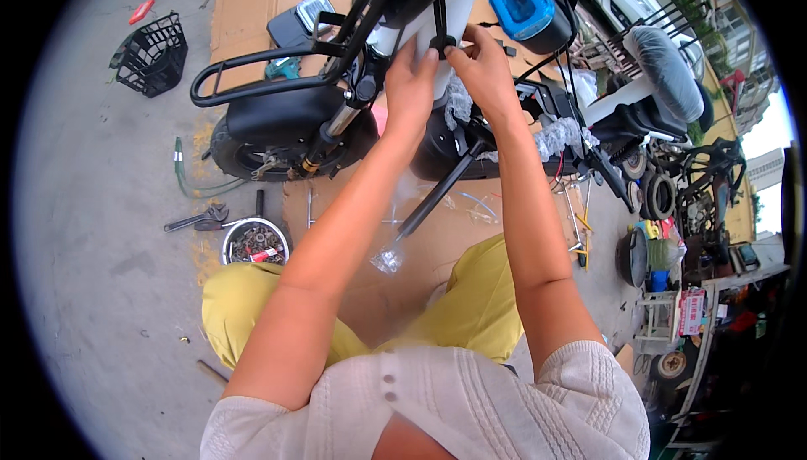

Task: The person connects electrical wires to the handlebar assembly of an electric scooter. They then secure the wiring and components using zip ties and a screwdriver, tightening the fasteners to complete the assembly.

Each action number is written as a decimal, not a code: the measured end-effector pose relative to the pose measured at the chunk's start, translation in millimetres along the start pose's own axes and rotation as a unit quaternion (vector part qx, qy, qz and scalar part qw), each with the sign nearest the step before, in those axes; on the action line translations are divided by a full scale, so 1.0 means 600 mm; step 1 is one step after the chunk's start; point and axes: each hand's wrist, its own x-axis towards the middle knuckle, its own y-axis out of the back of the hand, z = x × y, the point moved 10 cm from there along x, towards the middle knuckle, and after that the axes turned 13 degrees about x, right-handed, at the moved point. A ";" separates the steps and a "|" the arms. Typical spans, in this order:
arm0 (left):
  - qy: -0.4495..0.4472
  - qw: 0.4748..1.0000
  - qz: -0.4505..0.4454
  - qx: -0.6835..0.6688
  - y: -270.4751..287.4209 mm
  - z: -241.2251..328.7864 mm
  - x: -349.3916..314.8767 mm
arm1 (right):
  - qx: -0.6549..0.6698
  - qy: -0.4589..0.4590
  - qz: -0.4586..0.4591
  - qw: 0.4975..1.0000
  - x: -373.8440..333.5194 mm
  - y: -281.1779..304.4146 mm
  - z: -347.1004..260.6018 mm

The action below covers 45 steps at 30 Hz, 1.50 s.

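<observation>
Both my hands reach to the white frame tube point(461, 7) of a small bike or scooter. Black cables point(440, 7) run along this tube to a small black piece point(442, 42), perhaps a cable clip. My left hand point(410, 86) has its thumb and fingers closed at the left side of that piece. From the right, my right hand point(482, 66) pinches its other edge. The fingertips partly cover the piece, so its exact shape is hidden. Left of my hands is the front wheel under a black fender point(282, 113).
A blue-rimmed lamp point(523, 7) hangs at the upper right, near a black rack point(252, 60). A metal bowl point(255, 241) of small hardware and an adjustable wrench point(197, 218) lie near my left knee. A black basket point(151, 55) stands far left. Cardboard point(328, 208) covers the floor.
</observation>
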 end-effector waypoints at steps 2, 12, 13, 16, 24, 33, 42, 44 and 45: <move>0.023 0.998 -0.050 -0.024 -0.014 -0.002 0.004 | 0.000 0.014 -0.047 0.999 0.001 -0.003 0.005; 0.030 0.999 -0.016 0.029 -0.004 -0.046 0.012 | 0.060 0.110 -0.057 0.990 0.013 0.004 -0.010; 0.019 0.998 -0.023 0.059 -0.003 -0.045 0.014 | 0.076 0.111 -0.056 0.989 0.013 0.001 -0.006; 0.014 0.994 -0.025 0.110 0.001 -0.048 0.015 | 0.025 0.105 -0.014 0.994 0.001 -0.001 0.004; 0.045 0.992 -0.055 0.101 0.021 -0.083 -0.004 | 0.025 0.144 -0.010 0.989 -0.007 -0.024 0.008; 0.196 0.861 -0.390 0.261 0.099 -0.042 -0.146 | 0.163 0.089 -0.051 0.981 0.015 -0.031 0.003; 0.279 0.841 -0.320 0.334 0.276 -0.080 -0.201 | 0.345 0.046 -0.108 0.931 0.012 -0.058 0.039; 0.284 0.865 -0.283 0.302 0.282 -0.065 -0.192 | 0.365 0.033 -0.101 0.925 0.010 -0.061 0.036; 0.280 0.873 -0.268 0.297 0.281 -0.055 -0.189 | 0.381 0.022 -0.084 0.920 0.011 -0.060 0.041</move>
